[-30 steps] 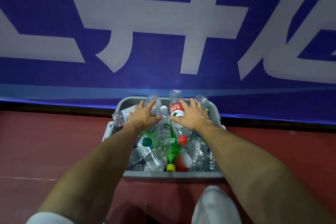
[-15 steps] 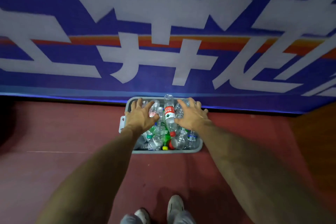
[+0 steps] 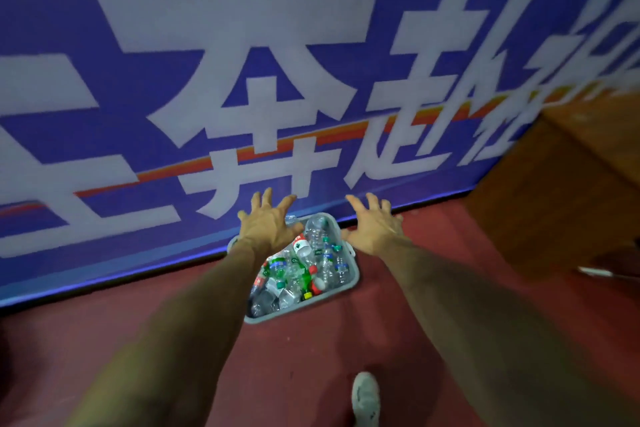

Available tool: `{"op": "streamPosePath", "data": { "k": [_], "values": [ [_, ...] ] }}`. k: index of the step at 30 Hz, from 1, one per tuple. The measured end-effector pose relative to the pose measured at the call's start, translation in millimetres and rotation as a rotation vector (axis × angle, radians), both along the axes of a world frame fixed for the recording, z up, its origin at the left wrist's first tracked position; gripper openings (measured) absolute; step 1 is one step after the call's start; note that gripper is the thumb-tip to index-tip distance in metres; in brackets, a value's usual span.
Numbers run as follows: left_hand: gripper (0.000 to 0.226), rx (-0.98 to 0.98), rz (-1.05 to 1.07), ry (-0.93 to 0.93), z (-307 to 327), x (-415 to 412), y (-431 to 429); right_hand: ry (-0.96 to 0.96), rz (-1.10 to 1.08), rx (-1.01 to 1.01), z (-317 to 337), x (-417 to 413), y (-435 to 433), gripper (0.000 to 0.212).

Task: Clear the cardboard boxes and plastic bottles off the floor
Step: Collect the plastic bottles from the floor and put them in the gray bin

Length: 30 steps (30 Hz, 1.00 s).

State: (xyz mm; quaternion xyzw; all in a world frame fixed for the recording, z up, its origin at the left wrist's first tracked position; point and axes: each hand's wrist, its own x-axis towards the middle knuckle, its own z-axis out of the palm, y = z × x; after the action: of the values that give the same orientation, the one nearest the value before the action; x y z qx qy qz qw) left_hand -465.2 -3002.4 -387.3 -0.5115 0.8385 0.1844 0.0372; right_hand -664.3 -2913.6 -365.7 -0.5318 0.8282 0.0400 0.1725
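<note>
Grey plastic bin (image 3: 349, 282) on red floor (image 3: 311, 350) against blue banner (image 3: 138, 80); plastic bottles (image 3: 301, 270) heaped inside; left hand (image 3: 266, 229), right hand (image 3: 375, 230) above it, fingers spread, holding nothing; white shoe (image 3: 365, 399) below.

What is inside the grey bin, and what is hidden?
The grey bin holds a heap of plastic bottles, mostly clear, some green, with red, green and yellow caps. The left hand covers its far-left corner; lower bottles and the bin's bottom cannot be seen.

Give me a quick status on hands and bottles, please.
Left hand, right hand open, empty. Clear plastic bottles fill grey plastic bin. Blue banner wall behind it.
</note>
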Motion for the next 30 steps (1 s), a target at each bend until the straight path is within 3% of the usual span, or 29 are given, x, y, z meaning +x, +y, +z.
{"op": "streamPosePath", "data": {
  "k": [9, 16, 23, 30],
  "values": [
    [0.072, -0.098, -0.384, 0.056, 63, -96, 85, 0.072, -0.421, -0.11, 54, -41, 160, 0.076],
    [0.073, -0.101, -0.689, 0.113, 92, -192, 214, 0.069, -0.745, -0.114, 74, -75, 331, 0.08],
    [0.069, -0.102, -1.039, 0.132, 102, -260, 436, 0.102, -1.103, -0.107, 81, -67, 571, 0.077],
    [0.067, -0.035, -1.318, 0.183, 106, -266, 705, 0.159, -1.393, -0.067, 89, -19, 831, 0.075]
  ]
}}
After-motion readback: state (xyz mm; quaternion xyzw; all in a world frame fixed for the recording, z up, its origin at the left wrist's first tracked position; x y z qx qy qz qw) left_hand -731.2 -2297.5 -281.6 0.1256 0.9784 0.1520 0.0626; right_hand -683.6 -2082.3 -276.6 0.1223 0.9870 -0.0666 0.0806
